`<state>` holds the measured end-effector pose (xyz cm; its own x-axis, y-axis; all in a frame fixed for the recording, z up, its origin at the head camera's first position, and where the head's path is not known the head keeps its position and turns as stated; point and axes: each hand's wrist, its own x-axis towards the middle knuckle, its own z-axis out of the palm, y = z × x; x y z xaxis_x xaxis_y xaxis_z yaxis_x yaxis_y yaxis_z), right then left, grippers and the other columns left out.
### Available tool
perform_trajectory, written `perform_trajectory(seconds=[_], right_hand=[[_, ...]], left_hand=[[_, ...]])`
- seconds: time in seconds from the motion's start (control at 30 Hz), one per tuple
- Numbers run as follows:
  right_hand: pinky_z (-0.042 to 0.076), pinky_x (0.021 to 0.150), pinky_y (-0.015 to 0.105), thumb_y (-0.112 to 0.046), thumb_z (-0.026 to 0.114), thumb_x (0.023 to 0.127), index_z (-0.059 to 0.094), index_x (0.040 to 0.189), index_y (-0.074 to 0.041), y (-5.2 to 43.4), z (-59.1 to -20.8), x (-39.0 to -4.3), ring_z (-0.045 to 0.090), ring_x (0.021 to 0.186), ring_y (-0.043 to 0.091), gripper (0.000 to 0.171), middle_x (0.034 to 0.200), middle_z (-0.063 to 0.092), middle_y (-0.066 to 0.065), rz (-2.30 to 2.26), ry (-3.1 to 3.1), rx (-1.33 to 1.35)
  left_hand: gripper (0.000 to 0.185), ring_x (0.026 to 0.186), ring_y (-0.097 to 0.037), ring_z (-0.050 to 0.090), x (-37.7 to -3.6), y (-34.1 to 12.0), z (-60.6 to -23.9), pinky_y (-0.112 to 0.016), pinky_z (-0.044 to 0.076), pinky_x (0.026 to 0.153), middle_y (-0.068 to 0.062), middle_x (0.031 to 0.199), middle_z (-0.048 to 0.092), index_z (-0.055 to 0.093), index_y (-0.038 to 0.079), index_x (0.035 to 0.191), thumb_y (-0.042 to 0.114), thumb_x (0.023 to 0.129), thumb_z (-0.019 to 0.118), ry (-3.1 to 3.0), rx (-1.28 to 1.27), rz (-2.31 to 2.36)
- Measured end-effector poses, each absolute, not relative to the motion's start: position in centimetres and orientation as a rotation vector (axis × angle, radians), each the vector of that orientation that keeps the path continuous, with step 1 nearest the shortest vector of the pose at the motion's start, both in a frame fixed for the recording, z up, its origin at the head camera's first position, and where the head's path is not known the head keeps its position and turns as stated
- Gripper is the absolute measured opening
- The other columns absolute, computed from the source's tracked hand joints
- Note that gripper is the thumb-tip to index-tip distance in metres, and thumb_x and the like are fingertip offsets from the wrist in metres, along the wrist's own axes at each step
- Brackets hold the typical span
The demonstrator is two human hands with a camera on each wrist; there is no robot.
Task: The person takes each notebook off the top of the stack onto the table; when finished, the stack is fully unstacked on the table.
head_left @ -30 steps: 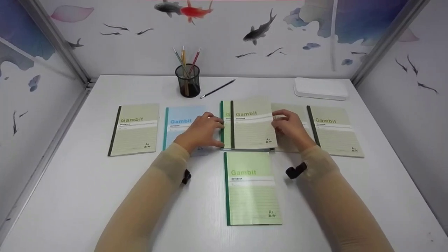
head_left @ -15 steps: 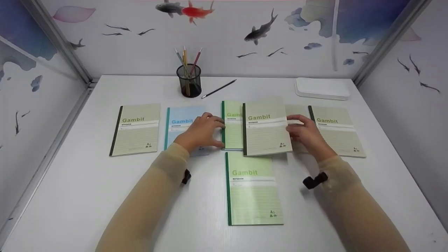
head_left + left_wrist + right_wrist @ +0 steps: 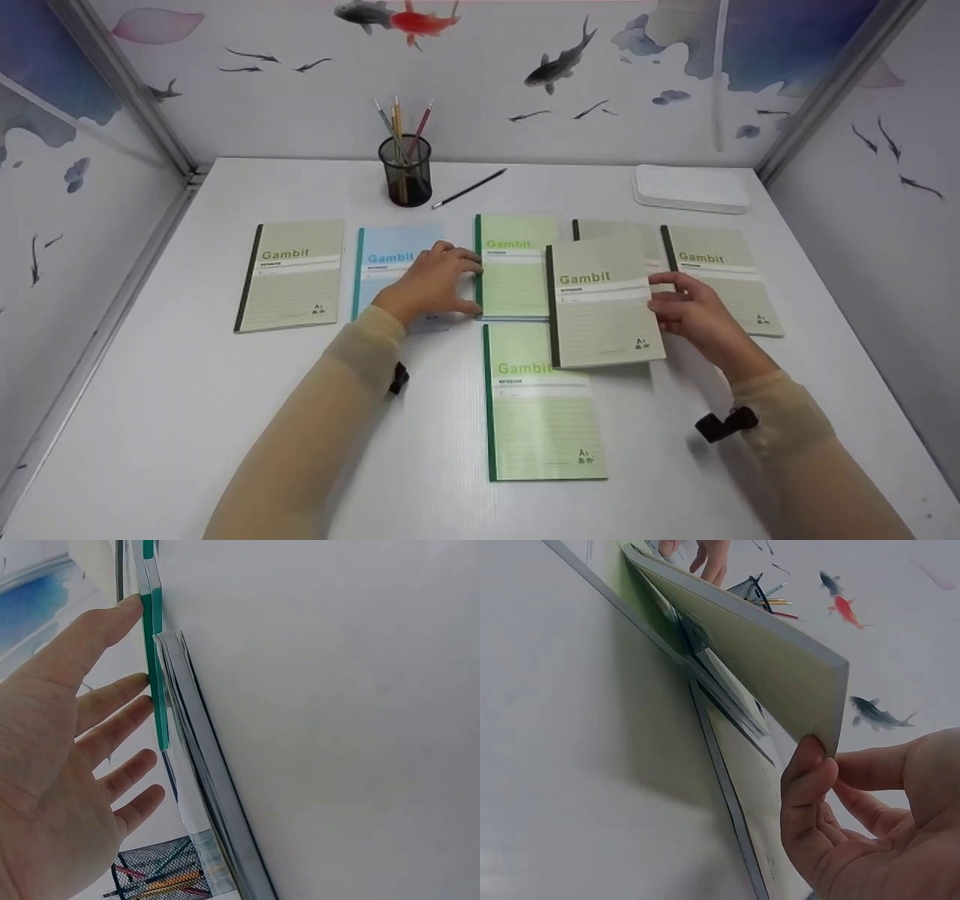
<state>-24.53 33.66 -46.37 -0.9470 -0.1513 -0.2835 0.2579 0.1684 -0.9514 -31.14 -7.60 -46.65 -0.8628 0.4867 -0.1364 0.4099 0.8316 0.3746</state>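
My right hand [image 3: 694, 319] pinches the right edge of an olive-beige Gambit notebook [image 3: 604, 322] with a dark spine. In the right wrist view this notebook [image 3: 765, 652] is tilted, its edge raised between thumb and fingers. It overlaps the top right of a green notebook [image 3: 544, 442] at the front. My left hand [image 3: 431, 281] reaches over a blue notebook [image 3: 386, 244], fingertips at the spine of another green notebook [image 3: 517, 289] that lies stacked on others. The left wrist view shows its fingers [image 3: 112, 731] spread and fairly straight against the green spines [image 3: 154, 667].
More olive-beige notebooks lie at the left [image 3: 296, 281], behind the held one [image 3: 615, 227], and at the right [image 3: 727, 289]. A black mesh pencil cup [image 3: 406, 176], a loose pencil [image 3: 470, 188] and a white flat box [image 3: 690, 189] are at the back. Printed walls enclose the table.
My right hand has drawn the olive-beige notebook off the stacked green one, rightward and toward me, uncovering the green cover. My left hand has stayed at the stack's spine.
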Motion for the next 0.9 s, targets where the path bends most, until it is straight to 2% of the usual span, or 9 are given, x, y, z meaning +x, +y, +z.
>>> perform_trajectory(seconds=[0.13,0.23,0.37,0.7,0.9], right_hand=[[0.057,0.075,0.025,-0.011,0.063,0.102,0.047,0.136,-0.012,35.0,-46.0,-23.4,0.068,0.086,0.007,0.038,0.103,0.071,-0.007,-1.756,2.168,0.064],[0.057,0.074,0.025,-0.009,0.064,0.101,0.049,0.132,-0.015,36.0,-45.7,-22.7,0.065,0.082,0.007,0.035,0.096,0.068,-0.006,-1.714,2.160,0.046],[0.059,0.074,0.027,-0.006,0.064,0.100,0.050,0.128,-0.015,37.2,-45.3,-21.7,0.067,0.080,0.010,0.032,0.095,0.067,-0.003,-1.705,2.081,-0.011],[0.062,0.084,0.033,0.000,0.057,0.102,0.049,0.126,-0.013,40.0,-45.1,-19.7,0.073,0.095,0.016,0.029,0.114,0.074,0.002,-1.657,1.840,-0.203],[0.061,0.081,0.032,-0.001,0.057,0.102,0.048,0.125,-0.016,41.0,-45.4,-18.7,0.072,0.092,0.015,0.029,0.112,0.074,0.001,-1.582,1.808,-0.189]], left_hand=[[0.072,0.150,-0.025,0.032,-31.0,-7.5,-46.6,-0.047,0.027,0.126,0.006,0.159,0.047,0.059,0.022,0.147,0.050,0.085,0.083,2.787,0.675,0.508],[0.072,0.150,-0.024,0.033,-31.0,-7.5,-46.6,-0.047,0.027,0.126,0.006,0.158,0.048,0.060,0.022,0.147,0.050,0.085,0.083,2.791,0.674,0.517],[0.070,0.148,-0.025,0.034,-31.0,-7.6,-46.7,-0.047,0.028,0.125,0.005,0.157,0.049,0.061,0.020,0.145,0.048,0.085,0.083,2.794,0.692,0.522],[0.070,0.148,-0.024,0.034,-30.9,-7.6,-46.6,-0.046,0.028,0.125,0.006,0.157,0.049,0.061,0.022,0.145,0.049,0.085,0.083,2.796,0.680,0.516],[0.070,0.148,-0.025,0.034,-30.9,-7.5,-46.5,-0.047,0.028,0.125,0.006,0.157,0.049,0.061,0.022,0.146,0.049,0.085,0.083,2.788,0.671,0.515]])
